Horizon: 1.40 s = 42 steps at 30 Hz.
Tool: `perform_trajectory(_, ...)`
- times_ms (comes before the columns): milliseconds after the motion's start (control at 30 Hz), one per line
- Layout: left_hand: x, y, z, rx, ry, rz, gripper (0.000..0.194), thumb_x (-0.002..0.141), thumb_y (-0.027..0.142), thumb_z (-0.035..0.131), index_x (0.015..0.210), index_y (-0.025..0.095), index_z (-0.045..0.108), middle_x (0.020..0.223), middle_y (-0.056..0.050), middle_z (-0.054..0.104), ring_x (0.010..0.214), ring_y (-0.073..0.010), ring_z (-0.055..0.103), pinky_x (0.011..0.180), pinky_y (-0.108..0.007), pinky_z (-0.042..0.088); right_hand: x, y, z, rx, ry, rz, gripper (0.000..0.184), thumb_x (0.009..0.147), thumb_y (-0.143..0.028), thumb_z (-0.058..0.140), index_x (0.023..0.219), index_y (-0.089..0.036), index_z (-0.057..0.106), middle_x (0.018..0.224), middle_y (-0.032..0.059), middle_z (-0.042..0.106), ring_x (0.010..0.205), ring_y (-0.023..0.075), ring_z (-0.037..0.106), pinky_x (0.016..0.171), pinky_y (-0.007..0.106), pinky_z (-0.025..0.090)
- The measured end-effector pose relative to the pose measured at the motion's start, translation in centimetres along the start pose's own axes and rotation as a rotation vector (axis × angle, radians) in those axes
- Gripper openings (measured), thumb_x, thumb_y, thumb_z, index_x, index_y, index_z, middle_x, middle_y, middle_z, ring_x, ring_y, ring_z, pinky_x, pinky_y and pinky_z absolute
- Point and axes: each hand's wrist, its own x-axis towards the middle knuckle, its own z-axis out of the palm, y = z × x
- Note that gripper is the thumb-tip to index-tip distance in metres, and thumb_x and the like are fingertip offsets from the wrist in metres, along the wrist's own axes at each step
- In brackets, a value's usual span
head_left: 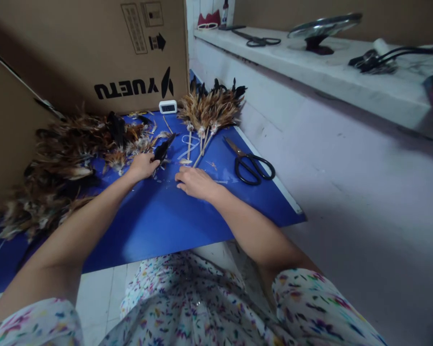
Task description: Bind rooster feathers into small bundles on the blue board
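Observation:
My left hand (143, 166) is closed on dark feathers (163, 148), which point up and to the right from its fingers. My right hand (195, 183) rests low over the blue table (151, 216), just in front of the stick ends of several feather dusters (210, 109). Its fingers are curled together, and whatever may be between them is hidden. Those dusters have brown heads with black tips and thin pale handles. Loose brown and black feathers (72, 144) are heaped to the left of my left hand. Black-handled scissors (250, 166) lie to the right of my right hand.
A large cardboard box (82, 53) stands behind the table, with a small white digital clock (168, 106) before it. Along the right wall a ledge (274, 50) carries another pair of scissors (258, 40), a glass lid (323, 26) and dark cables (400, 52).

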Motion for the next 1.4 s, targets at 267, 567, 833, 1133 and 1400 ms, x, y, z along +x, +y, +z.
perform_trajectory(267,-4.9,-0.4,0.0,-0.898,-0.077,-0.303,0.016,0.087,0.014,0.054,0.071,0.016,0.054,0.056,0.000,0.061,0.037,-0.0077,0.046,0.036,-0.020,0.029,0.5,0.4,0.8,0.120,0.060,0.034,0.020,0.094,-0.022,0.058,0.109,-0.017,0.071,0.112,0.0095,0.069,0.098,0.0192,0.065,0.081,0.028,0.045)
perform_trajectory(567,-5.5,-0.6,0.9,-1.149,-0.069,-0.299,0.007,0.084,0.011,0.059,0.084,0.015,0.053,0.063,-0.002,0.068,0.040,-0.0089,0.055,0.036,-0.018,0.034,2.7,-1.3,2.3,0.587,0.222,0.146,0.016,0.089,-0.022,0.064,0.100,-0.016,0.072,0.083,0.0025,0.072,0.073,0.0103,0.063,0.072,0.023,0.045)
perform_trajectory(833,-5.7,-1.2,1.4,-1.122,-0.044,-0.288,0.009,0.087,0.017,0.058,0.082,0.016,0.051,0.047,0.002,0.059,0.039,-0.0123,0.057,0.039,-0.018,0.041,5.4,-4.0,2.4,0.526,0.187,0.231,0.019,0.084,-0.035,0.066,0.076,-0.018,0.070,0.074,0.0014,0.071,0.069,0.0124,0.062,0.063,0.023,0.040)
perform_trajectory(1133,-5.4,-1.4,2.4,-0.979,0.017,-0.235,0.017,0.087,0.024,0.064,0.082,0.020,0.047,0.039,0.005,0.054,0.032,-0.0151,0.054,0.034,-0.020,0.038,6.6,-4.7,2.9,0.569,0.182,0.325,0.012,0.083,-0.026,0.062,0.076,-0.020,0.070,0.072,0.0027,0.071,0.068,0.0143,0.066,0.064,0.024,0.047)
perform_trajectory(1400,-5.8,-1.0,2.0,-1.048,0.024,-0.274,0.023,0.089,0.036,0.061,0.084,0.020,0.046,0.051,0.004,0.058,0.035,-0.0133,0.056,0.037,-0.020,0.041,6.8,-3.5,3.5,0.677,0.239,0.299,0.010,0.078,-0.020,0.063,0.069,-0.018,0.066,0.060,0.0006,0.066,0.063,0.0141,0.065,0.064,0.024,0.049)
